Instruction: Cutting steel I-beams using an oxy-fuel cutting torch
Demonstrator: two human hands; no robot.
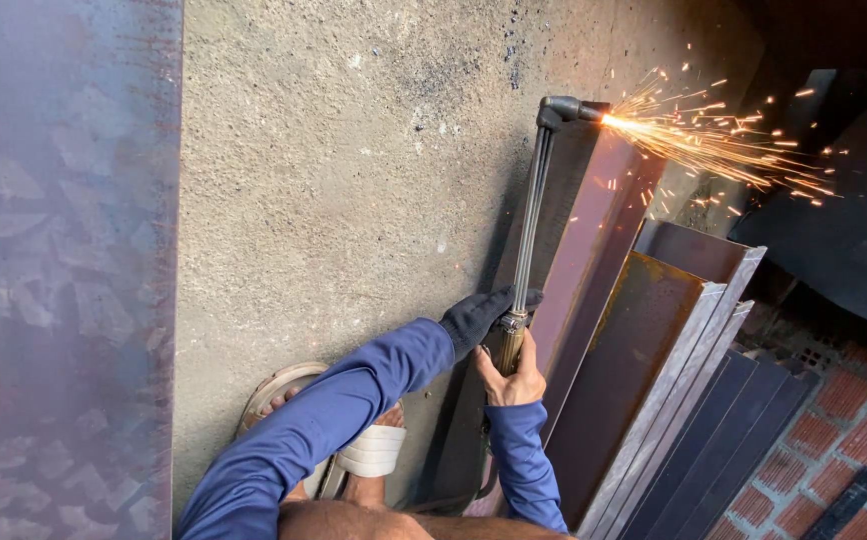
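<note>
A long metal cutting torch point(531, 215) reaches away from me to a bent head at the far end. Its tip throws a spray of orange sparks point(714, 140) off the end of a reddish-brown steel beam point(594, 230). My left hand point(479, 315), in a dark glove, grips the torch tubes just above the brass handle. My right hand point(512, 378), bare, holds the brass handle below it. Both arms wear blue sleeves.
Several steel beams and angle bars point(669, 380) lie stacked to the right of the cut beam. A large steel sheet point(59, 270) covers the left. Concrete floor point(354, 180) lies between. My sandalled foot point(369, 450) is below. Red bricks point(854, 400) sit at lower right.
</note>
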